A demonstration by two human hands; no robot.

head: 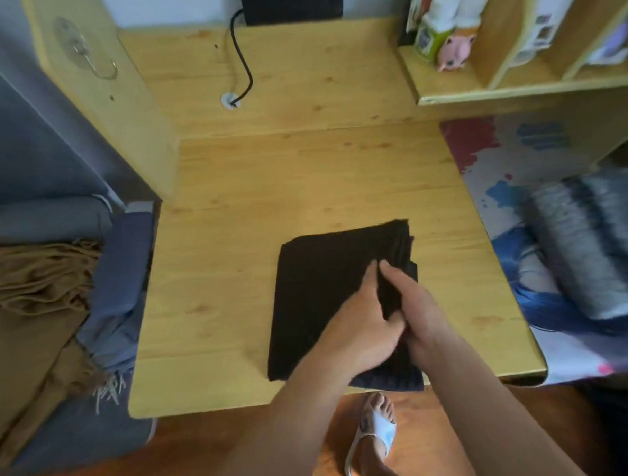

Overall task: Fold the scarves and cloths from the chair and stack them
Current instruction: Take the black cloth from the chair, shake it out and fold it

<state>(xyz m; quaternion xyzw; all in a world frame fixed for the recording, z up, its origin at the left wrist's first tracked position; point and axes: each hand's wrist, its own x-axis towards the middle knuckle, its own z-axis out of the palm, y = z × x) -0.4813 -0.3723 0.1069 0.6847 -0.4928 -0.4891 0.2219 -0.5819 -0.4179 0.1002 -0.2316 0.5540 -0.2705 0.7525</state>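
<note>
Both hands, left (359,329) and right (422,312), pinch a black cloth (318,291) on the table (235,277).

We see soft, even daylight on the counter (232,212), faint shadows, motion blur and bending lines toward its edges.

I count one black folded cloth (318,295) on the desk (302,173), two scarves on the chair (brown scarf (34,286), blue scarf (120,282)), two hands: left hand (359,329), right hand (420,305).
</note>
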